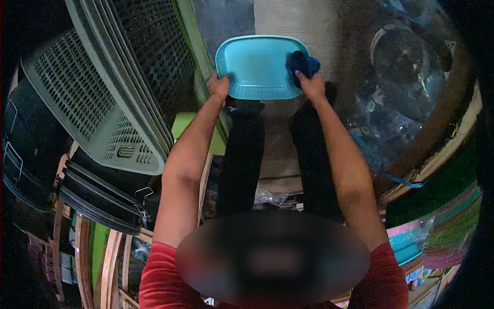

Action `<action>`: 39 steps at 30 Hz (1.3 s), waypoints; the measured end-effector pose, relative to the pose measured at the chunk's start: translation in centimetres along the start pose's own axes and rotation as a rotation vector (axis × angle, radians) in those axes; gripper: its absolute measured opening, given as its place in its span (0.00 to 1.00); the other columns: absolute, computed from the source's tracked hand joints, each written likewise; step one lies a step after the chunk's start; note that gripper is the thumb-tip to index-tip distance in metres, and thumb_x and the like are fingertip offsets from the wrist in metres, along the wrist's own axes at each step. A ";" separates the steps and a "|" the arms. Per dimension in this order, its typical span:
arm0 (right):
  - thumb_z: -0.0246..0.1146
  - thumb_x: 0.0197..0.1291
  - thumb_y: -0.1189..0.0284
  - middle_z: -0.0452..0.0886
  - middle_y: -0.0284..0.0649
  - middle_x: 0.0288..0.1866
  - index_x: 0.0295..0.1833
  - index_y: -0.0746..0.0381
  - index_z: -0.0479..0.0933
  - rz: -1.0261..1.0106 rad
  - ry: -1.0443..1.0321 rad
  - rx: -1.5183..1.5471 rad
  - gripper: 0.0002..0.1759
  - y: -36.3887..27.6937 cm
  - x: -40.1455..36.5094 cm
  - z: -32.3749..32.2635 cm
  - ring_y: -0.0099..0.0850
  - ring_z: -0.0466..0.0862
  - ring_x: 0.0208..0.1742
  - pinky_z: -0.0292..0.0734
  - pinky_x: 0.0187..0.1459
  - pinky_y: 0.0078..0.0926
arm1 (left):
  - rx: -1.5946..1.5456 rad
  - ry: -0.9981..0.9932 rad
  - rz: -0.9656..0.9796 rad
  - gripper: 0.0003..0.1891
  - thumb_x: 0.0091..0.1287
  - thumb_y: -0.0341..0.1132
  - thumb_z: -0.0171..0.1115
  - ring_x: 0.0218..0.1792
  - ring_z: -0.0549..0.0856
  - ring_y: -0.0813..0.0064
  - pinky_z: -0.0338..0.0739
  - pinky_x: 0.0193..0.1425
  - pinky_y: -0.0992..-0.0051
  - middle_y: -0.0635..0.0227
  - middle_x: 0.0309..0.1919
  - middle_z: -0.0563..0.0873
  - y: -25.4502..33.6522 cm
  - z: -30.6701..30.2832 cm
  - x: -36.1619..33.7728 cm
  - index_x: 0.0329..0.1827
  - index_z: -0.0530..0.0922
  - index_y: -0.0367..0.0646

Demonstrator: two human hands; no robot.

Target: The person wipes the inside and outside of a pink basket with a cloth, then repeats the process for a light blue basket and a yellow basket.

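A turquoise plastic basket [260, 59] with a slotted side is held out in front of my legs, its solid bottom facing me. My left hand [219, 87] grips its left edge near the lower corner, fingers wrapped behind the rim. At the right edge, my right hand [311, 85] is closed on a dark blue cloth [303, 66], which lies bunched over the rim there. The fingers of that hand are partly hidden by the cloth.
Large grey-green perforated baskets [128, 139] are stacked on the left, close to my left arm. Clear plastic-wrapped goods [406, 72] lie on the right. A blue strap [383, 175] trails near my right forearm. Wooden slats [108, 257] stand at lower left.
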State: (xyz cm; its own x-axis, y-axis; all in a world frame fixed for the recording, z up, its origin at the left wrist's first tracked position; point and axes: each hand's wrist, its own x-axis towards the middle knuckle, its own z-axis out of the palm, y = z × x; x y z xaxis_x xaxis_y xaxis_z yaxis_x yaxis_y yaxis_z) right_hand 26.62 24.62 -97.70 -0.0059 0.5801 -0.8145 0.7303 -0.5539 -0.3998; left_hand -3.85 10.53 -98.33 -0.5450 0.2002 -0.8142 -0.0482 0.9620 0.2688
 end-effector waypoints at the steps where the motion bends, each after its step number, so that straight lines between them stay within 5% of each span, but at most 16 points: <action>1: 0.79 0.61 0.51 0.92 0.48 0.56 0.61 0.64 0.86 0.003 -0.001 -0.002 0.32 0.2 -0.2 0.4 0.42 0.90 0.58 0.80 0.63 0.39 | 0.001 -0.001 -0.003 0.26 0.71 0.38 0.62 0.55 0.89 0.55 0.82 0.61 0.56 0.51 0.57 0.90 -0.4 0.0 0.1 0.71 0.80 0.40; 6: 0.79 0.60 0.49 0.93 0.53 0.48 0.52 0.67 0.89 0.188 0.093 -0.111 0.31 -0.8 -2.1 0.5 0.45 0.92 0.53 0.82 0.59 0.41 | 0.131 0.031 0.096 0.25 0.71 0.38 0.64 0.59 0.87 0.42 0.80 0.65 0.54 0.45 0.60 0.88 0.3 -0.1 -1.5 0.71 0.80 0.43; 10: 0.77 0.62 0.53 0.92 0.51 0.52 0.57 0.61 0.88 0.134 0.090 -0.024 0.27 -2.2 -4.5 -0.6 0.51 0.91 0.55 0.83 0.60 0.46 | 0.200 0.058 0.137 0.31 0.69 0.38 0.67 0.58 0.88 0.46 0.80 0.66 0.53 0.48 0.58 0.89 -1.4 0.1 -2.1 0.77 0.77 0.49; 12: 0.77 0.63 0.55 0.92 0.49 0.54 0.58 0.61 0.87 0.126 0.082 -0.046 0.25 -1.6 -4.6 -0.6 0.49 0.91 0.56 0.83 0.60 0.46 | 0.485 0.276 0.434 0.29 0.69 0.38 0.67 0.55 0.88 0.46 0.80 0.66 0.52 0.45 0.55 0.89 -3.8 0.8 -1.4 0.75 0.80 0.47; 16: 0.77 0.64 0.58 0.92 0.50 0.54 0.58 0.61 0.87 -0.120 0.163 0.086 0.23 -1.3 -5.5 -0.5 0.50 0.91 0.55 0.83 0.59 0.46 | 0.453 0.251 0.410 0.24 0.68 0.35 0.68 0.51 0.90 0.48 0.82 0.62 0.52 0.47 0.48 0.90 -3.3 0.0 -3.0 0.68 0.84 0.45; 18: 0.78 0.62 0.61 0.91 0.51 0.55 0.60 0.61 0.86 -0.241 0.319 0.034 0.24 -0.4 -5.0 0.1 0.49 0.91 0.56 0.82 0.60 0.46 | 0.161 0.303 0.350 0.18 0.65 0.30 0.71 0.47 0.91 0.50 0.84 0.57 0.54 0.51 0.43 0.91 -2.7 -0.4 -4.0 0.59 0.87 0.42; 21: 0.78 0.61 0.63 0.90 0.51 0.57 0.63 0.62 0.84 -0.100 0.219 0.056 0.27 0.4 -5.1 -0.5 0.47 0.90 0.59 0.80 0.64 0.45 | 0.093 0.285 0.206 0.15 0.63 0.26 0.71 0.44 0.91 0.52 0.84 0.53 0.56 0.54 0.40 0.91 -1.4 -1.2 -5.7 0.54 0.87 0.41; 27: 0.79 0.64 0.61 0.87 0.44 0.65 0.72 0.63 0.78 0.065 0.164 0.089 0.34 -0.3 -6.8 -1.1 0.36 0.85 0.64 0.76 0.69 0.37 | 0.110 0.341 0.363 0.09 0.67 0.27 0.69 0.44 0.90 0.52 0.83 0.53 0.55 0.53 0.41 0.91 -2.5 -1.9 -6.0 0.49 0.86 0.38; 34: 0.78 0.65 0.61 0.86 0.43 0.65 0.71 0.63 0.79 -0.163 0.194 0.185 0.33 4.0 -7.0 -0.6 0.39 0.85 0.65 0.75 0.70 0.38 | 0.130 0.290 0.441 0.08 0.68 0.28 0.65 0.44 0.87 0.43 0.81 0.52 0.51 0.49 0.40 0.87 -1.4 -3.2 -8.9 0.48 0.82 0.35; 36: 0.79 0.64 0.61 0.87 0.44 0.63 0.70 0.63 0.79 -0.086 0.205 0.115 0.33 2.1 -8.7 -1.5 0.39 0.85 0.64 0.75 0.69 0.38 | 0.226 0.459 0.751 0.07 0.68 0.28 0.65 0.41 0.85 0.42 0.79 0.51 0.50 0.49 0.36 0.85 -1.7 -3.6 -8.8 0.46 0.80 0.36; 39: 0.79 0.63 0.60 0.89 0.46 0.60 0.67 0.64 0.81 -0.085 0.163 0.110 0.31 1.2 -9.2 -2.4 0.39 0.87 0.61 0.77 0.67 0.38 | 0.158 0.300 0.554 0.07 0.66 0.27 0.66 0.40 0.84 0.43 0.78 0.50 0.49 0.50 0.35 0.83 -1.6 -4.2 -8.5 0.43 0.79 0.36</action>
State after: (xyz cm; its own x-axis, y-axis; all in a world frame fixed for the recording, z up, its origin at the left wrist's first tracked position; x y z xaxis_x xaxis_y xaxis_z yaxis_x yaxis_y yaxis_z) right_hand 29.18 20.02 -89.71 0.0525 0.7113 -0.7009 0.6530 -0.5555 -0.5149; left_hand -2.62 6.51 -89.68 -0.6650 0.6362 -0.3912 0.4188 0.7513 0.5101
